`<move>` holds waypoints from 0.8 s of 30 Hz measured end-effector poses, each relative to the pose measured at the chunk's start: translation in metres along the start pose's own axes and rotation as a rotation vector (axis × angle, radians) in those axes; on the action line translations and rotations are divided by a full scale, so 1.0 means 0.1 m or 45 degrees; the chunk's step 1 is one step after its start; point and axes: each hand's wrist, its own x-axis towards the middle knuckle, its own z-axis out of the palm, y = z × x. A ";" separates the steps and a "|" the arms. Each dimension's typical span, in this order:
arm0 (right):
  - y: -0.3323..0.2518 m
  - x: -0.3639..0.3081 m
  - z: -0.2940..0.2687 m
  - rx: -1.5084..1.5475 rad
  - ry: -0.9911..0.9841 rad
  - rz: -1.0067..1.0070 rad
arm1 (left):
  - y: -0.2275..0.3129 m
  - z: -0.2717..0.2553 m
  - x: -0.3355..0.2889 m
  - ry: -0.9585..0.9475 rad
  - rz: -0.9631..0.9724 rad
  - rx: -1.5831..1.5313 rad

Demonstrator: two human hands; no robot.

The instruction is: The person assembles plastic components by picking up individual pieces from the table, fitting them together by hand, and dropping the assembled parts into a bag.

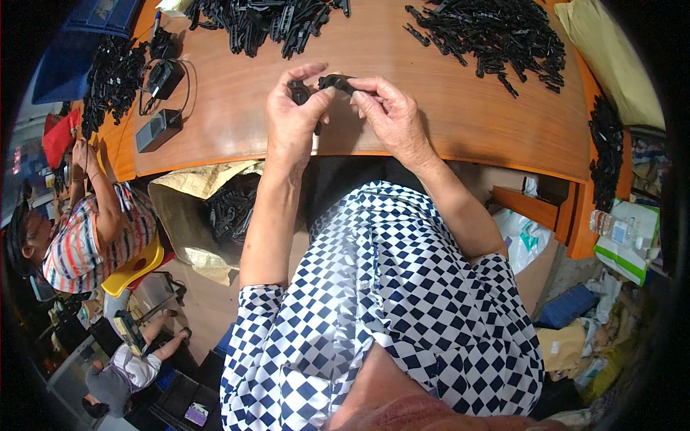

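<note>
Over the near part of the brown table (237,108), my two hands are raised close together. Between their fingertips is a small black plastic piece (338,82), pinched by my right hand (395,118) with thumb and forefinger. My left hand (287,115) is curled round another dark plastic piece (298,92), and its thumb tip touches the first piece. The left index finger points toward the right hand. Fingers partly cover both pieces, so I cannot tell whether they are joined.
Heaps of slim black plastic parts lie at the far middle (269,25) and far right (496,32). On the left are a small black speaker-like box (159,130) and a corded black device (165,77). An open sack (187,215) stands below the table. Another person (100,230) sits left.
</note>
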 end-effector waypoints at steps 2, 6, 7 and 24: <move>0.05 -0.01 0.00 -0.071 0.027 -0.021 | -0.10 -0.03 0.02 -0.043 -0.183 -0.216; 0.09 -0.07 0.03 -0.351 0.040 -0.110 | -0.25 -0.03 0.04 -0.052 -0.325 -0.333; 0.12 -0.08 0.03 -0.350 0.040 -0.107 | -0.26 -0.03 0.03 -0.051 -0.331 -0.318; 0.11 -0.08 0.15 -0.279 0.152 -0.070 | -0.39 0.17 -0.06 0.134 -0.263 -0.216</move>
